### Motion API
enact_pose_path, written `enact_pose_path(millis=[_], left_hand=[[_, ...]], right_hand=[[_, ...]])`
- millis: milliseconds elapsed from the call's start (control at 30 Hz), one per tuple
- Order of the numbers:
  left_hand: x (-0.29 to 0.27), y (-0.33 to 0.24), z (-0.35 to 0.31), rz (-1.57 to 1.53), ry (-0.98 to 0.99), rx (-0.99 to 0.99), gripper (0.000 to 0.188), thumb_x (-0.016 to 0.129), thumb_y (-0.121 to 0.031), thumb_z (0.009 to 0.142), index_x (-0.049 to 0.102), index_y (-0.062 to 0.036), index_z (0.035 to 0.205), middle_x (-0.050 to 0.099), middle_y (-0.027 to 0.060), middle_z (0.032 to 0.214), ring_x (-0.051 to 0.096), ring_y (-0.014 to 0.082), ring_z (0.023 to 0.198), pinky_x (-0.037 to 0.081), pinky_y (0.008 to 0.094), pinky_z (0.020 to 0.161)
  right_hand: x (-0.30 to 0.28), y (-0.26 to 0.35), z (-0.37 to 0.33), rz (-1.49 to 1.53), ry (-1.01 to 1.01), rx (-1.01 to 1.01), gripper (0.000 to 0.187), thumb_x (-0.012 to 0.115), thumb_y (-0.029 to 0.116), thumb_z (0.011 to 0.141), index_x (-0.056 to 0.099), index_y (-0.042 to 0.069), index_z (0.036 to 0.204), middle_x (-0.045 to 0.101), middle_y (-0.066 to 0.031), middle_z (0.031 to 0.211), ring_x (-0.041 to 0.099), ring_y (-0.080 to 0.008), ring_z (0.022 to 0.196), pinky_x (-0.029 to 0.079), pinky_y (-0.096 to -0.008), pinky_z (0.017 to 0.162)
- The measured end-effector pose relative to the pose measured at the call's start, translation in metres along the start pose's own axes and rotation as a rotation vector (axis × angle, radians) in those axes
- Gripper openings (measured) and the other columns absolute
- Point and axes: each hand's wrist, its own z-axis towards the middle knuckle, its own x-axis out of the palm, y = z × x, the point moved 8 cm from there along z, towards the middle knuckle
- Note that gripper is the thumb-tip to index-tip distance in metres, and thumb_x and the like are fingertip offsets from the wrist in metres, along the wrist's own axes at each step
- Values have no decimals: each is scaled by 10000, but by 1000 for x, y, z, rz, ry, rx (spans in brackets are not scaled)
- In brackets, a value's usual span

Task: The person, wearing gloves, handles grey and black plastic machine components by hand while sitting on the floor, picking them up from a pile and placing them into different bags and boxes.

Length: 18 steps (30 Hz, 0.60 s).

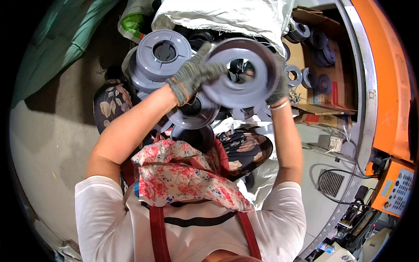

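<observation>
Left hand (194, 77) overlaps grey ring (263, 77); right hand (280, 85) holds it.

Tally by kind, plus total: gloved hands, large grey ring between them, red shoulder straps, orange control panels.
Gloved hands: 2 (left hand, right hand)
Large grey ring: 1
Red shoulder straps: 2
Orange control panel: 1
Total: 6

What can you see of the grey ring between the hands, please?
The ring is round and plastic-looking, with a broad, stepped rim around an open centre. Slightly blurred, it is held over grey parts, face toward the camera. The left hand touches its left side; the right hand, partly hidden, its right edge.
</observation>
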Motion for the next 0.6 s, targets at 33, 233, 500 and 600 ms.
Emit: enact_pose_path(millis=[33, 233, 500, 600], left_hand=[[-11, 2, 7, 89, 44, 49, 509, 655, -142, 781, 448, -23, 1230, 609, 84, 973, 568, 122, 848, 461, 249, 762], [-19, -28, 4, 582, 43, 366, 304, 583, -38, 769, 555, -49, 1072, 585, 91, 1058, 572, 179, 937, 465, 293, 842], [-8, -43, 0, 781, -13, 307, 396, 612, -66, 677, 571, -95, 1069, 625, 88, 963, 597, 242, 884, 481, 341, 749], [2, -33, -14, 1139, 207, 653, 516, 615, -47, 612, 558, -119, 1120, 606, 104, 1048, 570, 286, 963, 460, 371, 806]], right_hand=[[-5, -14, 15, -4, -83, 10, 421, 456, 422, 882, 580, 44, 1020, 648, -121, 902, 615, -250, 774, 496, -344, 712], [-51, -110, 83, -1782, 119, -248, 280, 524, 285, 802, 627, 59, 930, 608, -199, 917, 581, -338, 829, 452, -420, 767], [63, -1, -13, -1343, -136, -813, 169, 653, 134, 718, 625, 11, 831, 553, -218, 1042, 530, -329, 1011, 435, -396, 841], [102, 4, -37, -1295, 137, -687, 183, 686, 118, 677, 643, 15, 821, 521, -253, 1115, 513, -337, 1083, 432, -379, 879]])
